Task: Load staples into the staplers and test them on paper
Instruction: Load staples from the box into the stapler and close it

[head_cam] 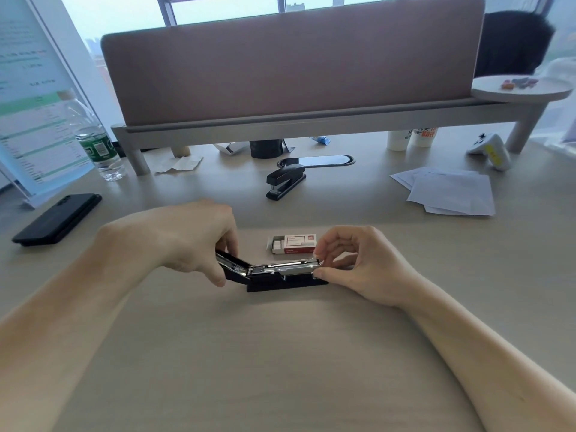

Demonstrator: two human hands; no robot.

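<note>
The left hand (193,241) grips the flipped-back black lid of the open stapler (274,274), fingers curled over its far edge and thumb low on its near side, holding it folded out to the left; the right hand (352,263) pinches the right end of the bright metal staple channel between thumb and forefinger, the other fingers loosely curled; whether a strip of staples sits between those fingertips I cannot tell, since the tips hide that end. The stapler stands on its base on the tabletop (280,353), near centre, between the two hands; the staple box (293,243) lies just beyond it, its tray pushed out to the left with pale strips showing.

The main risk, as I judge it, is at the channel: a strip set in crooked or resting on the rail edge would jam once the lid closes; the lid could snap down on the right fingertips if the left grip slips; pressing at one end could tip the base, as only the hands steady it. A strip pinched too hard may also break apart and scatter.

Farther off, a second stapler (285,181) lies closed, not yet opened; the test paper (452,191) lies far right, well apart, so both remain to be dealt with.
</note>
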